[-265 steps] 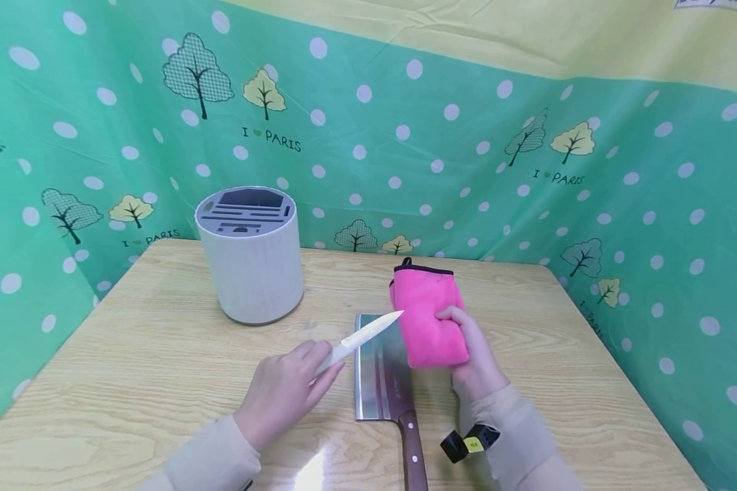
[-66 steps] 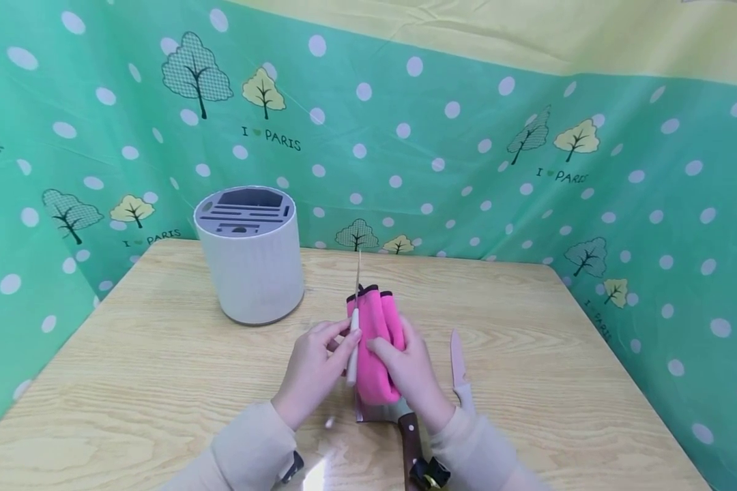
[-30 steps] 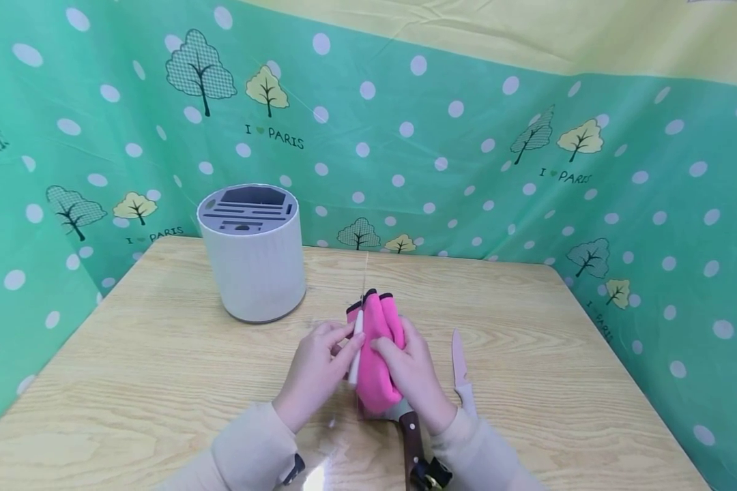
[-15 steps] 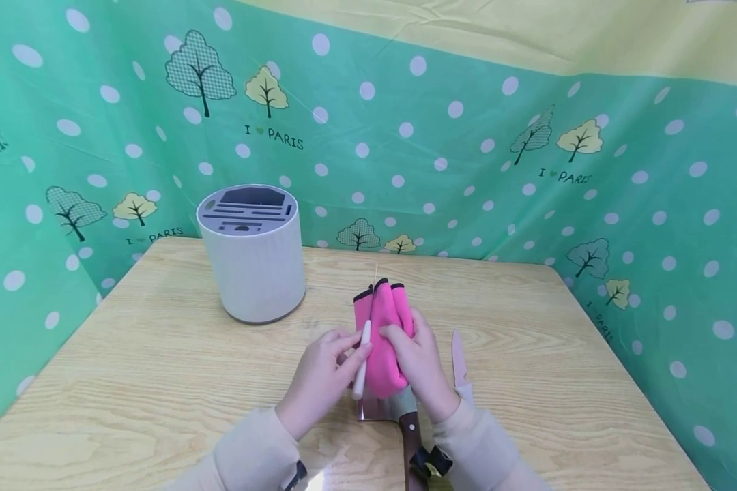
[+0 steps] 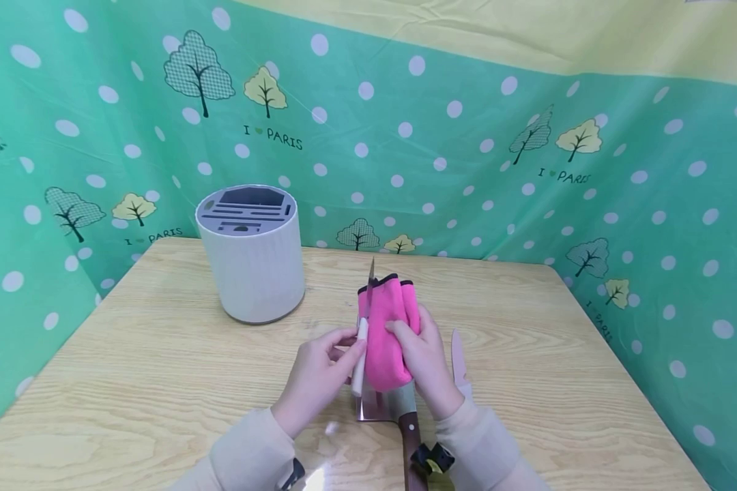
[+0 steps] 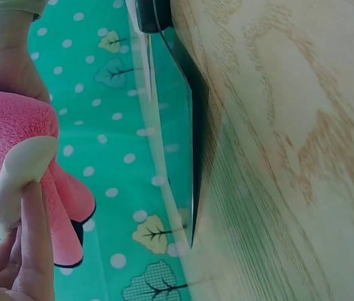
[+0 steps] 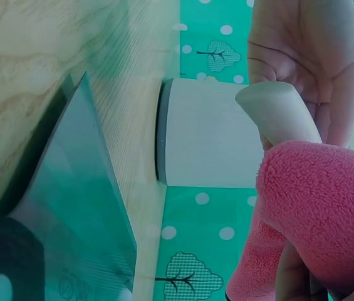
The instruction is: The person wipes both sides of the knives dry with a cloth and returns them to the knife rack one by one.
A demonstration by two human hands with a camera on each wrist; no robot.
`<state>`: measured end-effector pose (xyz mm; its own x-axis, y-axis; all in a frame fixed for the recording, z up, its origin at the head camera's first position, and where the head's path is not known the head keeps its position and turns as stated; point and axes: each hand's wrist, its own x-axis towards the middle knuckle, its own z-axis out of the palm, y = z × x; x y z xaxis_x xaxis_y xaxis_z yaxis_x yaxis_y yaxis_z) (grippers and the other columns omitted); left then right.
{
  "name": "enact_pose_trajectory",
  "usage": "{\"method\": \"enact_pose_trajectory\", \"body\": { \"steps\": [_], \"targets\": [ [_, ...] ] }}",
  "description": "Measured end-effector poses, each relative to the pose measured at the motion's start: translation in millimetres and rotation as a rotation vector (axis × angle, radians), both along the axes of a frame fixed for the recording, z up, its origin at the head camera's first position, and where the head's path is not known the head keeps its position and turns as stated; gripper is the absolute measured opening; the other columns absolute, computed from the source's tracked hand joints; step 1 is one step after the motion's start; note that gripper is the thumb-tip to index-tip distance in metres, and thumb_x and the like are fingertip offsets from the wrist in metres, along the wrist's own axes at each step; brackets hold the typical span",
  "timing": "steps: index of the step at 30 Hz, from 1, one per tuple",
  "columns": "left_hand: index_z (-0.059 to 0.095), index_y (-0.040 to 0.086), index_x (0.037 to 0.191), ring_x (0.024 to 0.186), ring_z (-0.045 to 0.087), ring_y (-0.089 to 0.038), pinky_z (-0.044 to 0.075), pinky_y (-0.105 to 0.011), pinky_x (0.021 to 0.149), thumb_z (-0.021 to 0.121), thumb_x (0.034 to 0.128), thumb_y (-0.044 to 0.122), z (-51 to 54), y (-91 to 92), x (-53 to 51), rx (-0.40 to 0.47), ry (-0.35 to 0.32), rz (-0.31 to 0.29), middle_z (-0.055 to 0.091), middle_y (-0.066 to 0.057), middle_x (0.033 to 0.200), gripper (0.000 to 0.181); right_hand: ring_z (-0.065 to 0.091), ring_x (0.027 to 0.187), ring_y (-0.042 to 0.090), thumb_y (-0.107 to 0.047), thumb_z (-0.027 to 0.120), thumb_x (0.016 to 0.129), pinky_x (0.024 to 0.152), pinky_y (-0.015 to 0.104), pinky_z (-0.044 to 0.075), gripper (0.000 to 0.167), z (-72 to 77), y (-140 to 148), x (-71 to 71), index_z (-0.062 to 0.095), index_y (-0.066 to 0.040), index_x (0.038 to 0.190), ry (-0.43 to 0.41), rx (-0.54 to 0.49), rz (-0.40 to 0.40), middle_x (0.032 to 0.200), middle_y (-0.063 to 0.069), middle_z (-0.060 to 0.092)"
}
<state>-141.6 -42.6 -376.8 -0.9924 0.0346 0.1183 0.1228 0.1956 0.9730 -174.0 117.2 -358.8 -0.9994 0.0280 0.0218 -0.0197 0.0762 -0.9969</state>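
Observation:
My left hand [image 5: 319, 372] pinches a small knife by its white handle [image 5: 359, 365], the narrow blade [image 5: 371, 274] pointing away from me. In my right hand [image 5: 426, 361] is a folded pink cloth [image 5: 387, 341] with black edging, held close against the knife's right side. The left wrist view shows thumb and fingers on the white handle [image 6: 23, 169], with the pink cloth [image 6: 14, 119] beside it. Below both hands a cleaver [image 5: 409, 429] lies on the table, its blade partly hidden. A second light-handled knife [image 5: 459, 358] lies to the right, its handle end covered by my sleeve.
A white round knife block [image 5: 252, 279] with a slotted grey top stands at the back left of the wooden table [image 5: 160, 368]. A green dotted curtain [image 5: 442, 191] hangs behind and around the table.
Since the earliest frame, the knife has swung from pointing right to pointing away, and the cloth has come left against it. Over the last second, the cloth shifts slightly up and right.

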Motion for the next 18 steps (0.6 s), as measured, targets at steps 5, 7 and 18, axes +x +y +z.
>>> {"method": "enact_pose_trajectory", "body": {
  "steps": [5,7,18],
  "targets": [
    [0.065,0.000,0.123,0.083,0.071,-0.021,0.058,-0.026,0.060,0.063,0.0953,0.014,0.4,-0.1,-0.3,0.037,-0.043,0.026,0.069,-0.016,0.109,0.031,0.064,0.087,0.012,-0.006,0.058,0.091,0.077,0.025,0.053,0.040,-1.4,0.6,-0.1,0.051,0.000,0.130,-0.006,-0.008,0.001,0.112,0.018,0.062],
    [0.065,0.000,0.122,0.082,0.070,-0.020,0.058,-0.026,0.060,0.063,0.0952,0.014,0.2,-0.1,-0.8,0.046,-0.057,0.033,0.069,-0.015,0.108,0.030,0.064,0.086,0.012,-0.006,0.058,0.091,0.076,0.025,0.054,0.040,-1.9,0.9,-0.2,0.051,0.000,0.130,-0.006,-0.012,0.002,0.111,0.018,0.063],
    [0.067,0.004,0.119,0.080,0.067,-0.014,0.057,-0.025,0.063,0.078,0.0855,0.023,-3.0,-1.8,-6.1,0.037,-0.085,0.045,0.070,-0.010,0.106,0.040,0.067,0.082,0.012,-0.007,0.059,0.091,0.073,0.025,0.055,0.039,-1.3,2.5,2.1,0.052,-0.001,0.129,-0.011,-0.011,0.010,0.109,0.019,0.065]
  ]
}}
